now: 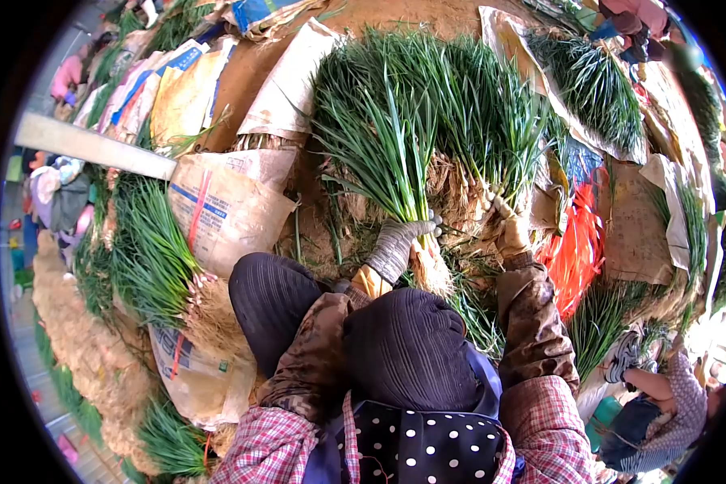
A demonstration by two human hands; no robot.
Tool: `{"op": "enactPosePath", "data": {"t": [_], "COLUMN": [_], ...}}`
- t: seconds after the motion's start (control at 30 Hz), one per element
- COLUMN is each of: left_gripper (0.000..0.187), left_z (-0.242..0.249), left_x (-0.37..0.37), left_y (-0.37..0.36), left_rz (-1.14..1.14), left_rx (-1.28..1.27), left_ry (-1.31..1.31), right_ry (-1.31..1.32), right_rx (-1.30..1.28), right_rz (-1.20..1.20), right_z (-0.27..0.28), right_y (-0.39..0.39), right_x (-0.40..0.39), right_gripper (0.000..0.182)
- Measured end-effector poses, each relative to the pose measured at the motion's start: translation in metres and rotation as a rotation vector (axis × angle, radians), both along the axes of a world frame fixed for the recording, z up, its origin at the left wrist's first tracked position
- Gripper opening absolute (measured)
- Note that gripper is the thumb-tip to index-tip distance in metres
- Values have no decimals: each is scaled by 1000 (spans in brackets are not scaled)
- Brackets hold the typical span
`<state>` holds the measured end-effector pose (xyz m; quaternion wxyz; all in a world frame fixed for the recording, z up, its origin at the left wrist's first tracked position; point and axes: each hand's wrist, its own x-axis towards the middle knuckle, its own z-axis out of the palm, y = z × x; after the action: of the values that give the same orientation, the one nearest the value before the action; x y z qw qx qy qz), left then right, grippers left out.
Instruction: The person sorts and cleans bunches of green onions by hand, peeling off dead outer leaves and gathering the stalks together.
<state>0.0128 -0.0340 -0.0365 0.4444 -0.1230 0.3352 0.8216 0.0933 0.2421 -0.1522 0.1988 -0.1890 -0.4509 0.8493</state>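
Observation:
My left hand [402, 246], in a grey glove, is closed round a bunch of green onions [402, 153]. Its long leaves point away from me, and its pale roots [431, 270] hang below my grip. To the right, my gloved right hand [508, 226] has its fingers curled on the stems at the root end of a large heap of green onions [480, 97]. That heap lies on the ground just ahead of both hands, roots facing me. My fingertips partly hide what the right hand grips.
At left, a tied bundle of green onions [157, 258] lies by printed sacks [230, 210]. Red plastic strips [577, 250] lie at right, near another leafy pile [593, 89]. A pale beam [97, 145] juts in from the left. Another person [653, 411] sits at lower right.

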Motion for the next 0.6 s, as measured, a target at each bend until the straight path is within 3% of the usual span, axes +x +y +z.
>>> {"op": "enactPosePath", "data": {"t": [0.07,0.1,0.23,0.37,0.47,0.6], "left_gripper": [35,35,36,34,32,29], "left_z": [-5,-7,-5,-4,0,7], "left_x": [1,1,2,3,4,3], "left_y": [2,3,4,4,3,3], "left_rz": [18,28,64,18,-3,4], "left_rx": [-28,-42,-32,-7,-25,-114], "left_ry": [31,44,97,81,71,64], "right_ry": [-164,-656,-897,-959,-1094,-710], "right_rx": [18,404,880,984,1196,833], "right_rz": [64,129,165,357,354,283], "right_z": [49,94,73,91,99,78], "right_y": [-24,-42,-41,-51,-54,-28], "right_x": [-3,-29,-63,-97,-105,-100], "right_gripper": [28,28,27,29,35,30]}}
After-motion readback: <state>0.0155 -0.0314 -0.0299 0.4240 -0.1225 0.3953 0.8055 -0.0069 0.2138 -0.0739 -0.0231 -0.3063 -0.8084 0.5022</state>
